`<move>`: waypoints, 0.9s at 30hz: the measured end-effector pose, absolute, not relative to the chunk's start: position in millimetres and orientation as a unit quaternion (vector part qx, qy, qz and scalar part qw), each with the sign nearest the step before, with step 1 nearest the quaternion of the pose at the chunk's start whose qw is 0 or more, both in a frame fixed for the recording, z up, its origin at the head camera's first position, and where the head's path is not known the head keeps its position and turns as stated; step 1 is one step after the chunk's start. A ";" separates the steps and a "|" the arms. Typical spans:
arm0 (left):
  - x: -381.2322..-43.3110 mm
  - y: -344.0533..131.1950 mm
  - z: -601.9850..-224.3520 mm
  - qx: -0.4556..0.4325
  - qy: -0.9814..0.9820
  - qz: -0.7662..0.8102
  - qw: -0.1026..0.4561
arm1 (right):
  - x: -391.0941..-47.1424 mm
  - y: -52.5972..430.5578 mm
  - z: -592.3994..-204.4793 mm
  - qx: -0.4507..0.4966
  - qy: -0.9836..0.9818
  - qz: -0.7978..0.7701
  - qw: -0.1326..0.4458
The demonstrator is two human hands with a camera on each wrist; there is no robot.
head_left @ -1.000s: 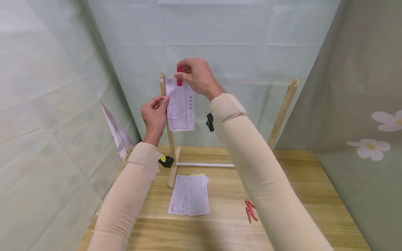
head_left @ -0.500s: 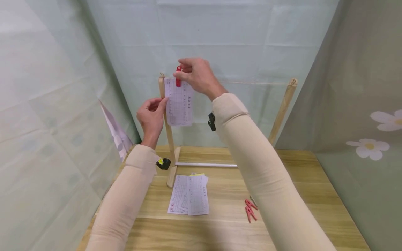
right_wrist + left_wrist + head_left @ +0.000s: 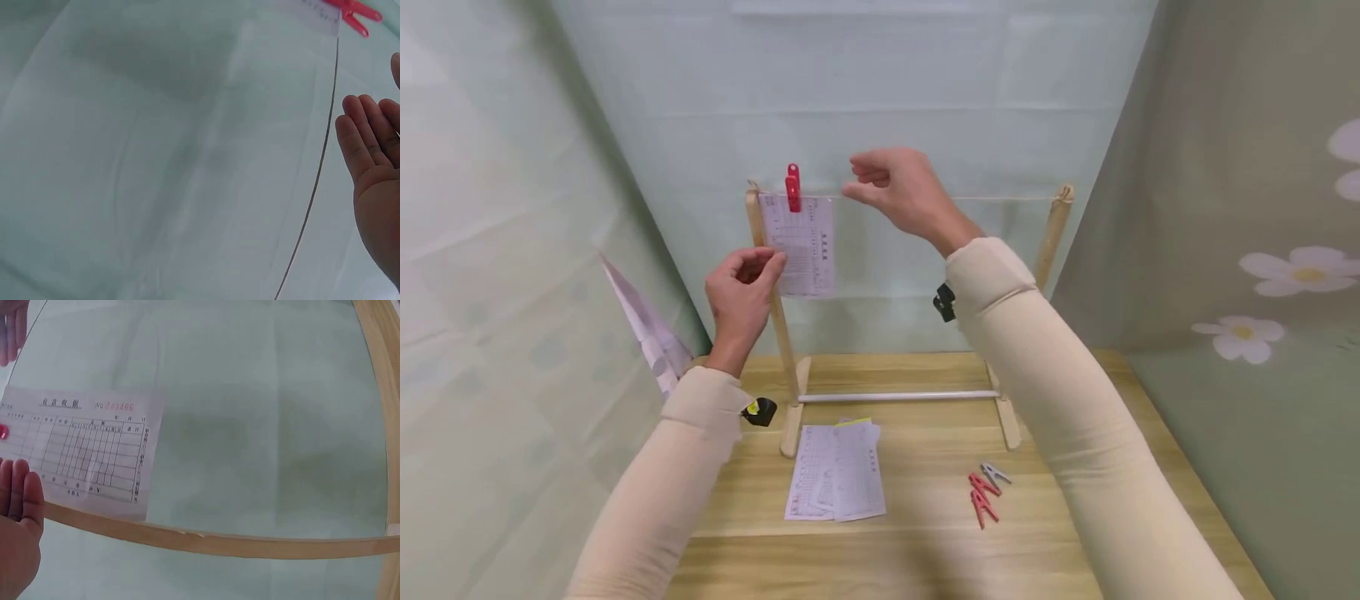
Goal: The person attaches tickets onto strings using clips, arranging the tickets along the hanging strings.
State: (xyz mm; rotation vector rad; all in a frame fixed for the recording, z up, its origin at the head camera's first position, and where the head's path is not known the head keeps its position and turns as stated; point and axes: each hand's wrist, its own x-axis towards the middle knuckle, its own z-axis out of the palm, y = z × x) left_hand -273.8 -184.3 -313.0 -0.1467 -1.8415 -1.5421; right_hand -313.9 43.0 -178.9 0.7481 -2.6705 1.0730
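A printed receipt slip (image 3: 811,250) hangs from a string near the wooden stand's left post (image 3: 781,333). The red clothespin (image 3: 793,190) grips its top edge on the line. My left hand (image 3: 741,292) is at the slip's left edge, thumb and fingers loosely bent, and its fingertips overlap the paper in the left wrist view. To the right of the clothespin, my right hand (image 3: 901,190) is raised by the string (image 3: 322,159), its fingers apart from the pin and holding nothing.
Several more slips (image 3: 857,475) lie overlapping on the wooden table (image 3: 925,550). Right of them are two red clothespins (image 3: 982,505) and a grey one (image 3: 996,475). A white rod (image 3: 898,397) joins the stand's feet; the right post (image 3: 1054,233) rises behind my right arm.
My right hand has let go of the red clothespin and moved right. My left hand has eased down slightly from the slip's edge. The head view has shifted, showing the grey clothespin fully.
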 end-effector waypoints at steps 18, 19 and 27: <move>-263.8 -186.8 -318.5 -0.131 -0.793 -0.533 0.266 | -280.3 102.8 -212.0 0.324 -0.892 0.298 0.101; -262.4 -187.0 -320.5 -0.135 -0.799 -0.526 0.258 | -278.6 106.0 -216.0 0.324 -0.893 0.295 0.102; -254.8 -196.0 -338.4 -0.142 -0.837 -0.486 0.206 | -267.6 132.5 -253.3 0.294 -0.899 0.317 0.069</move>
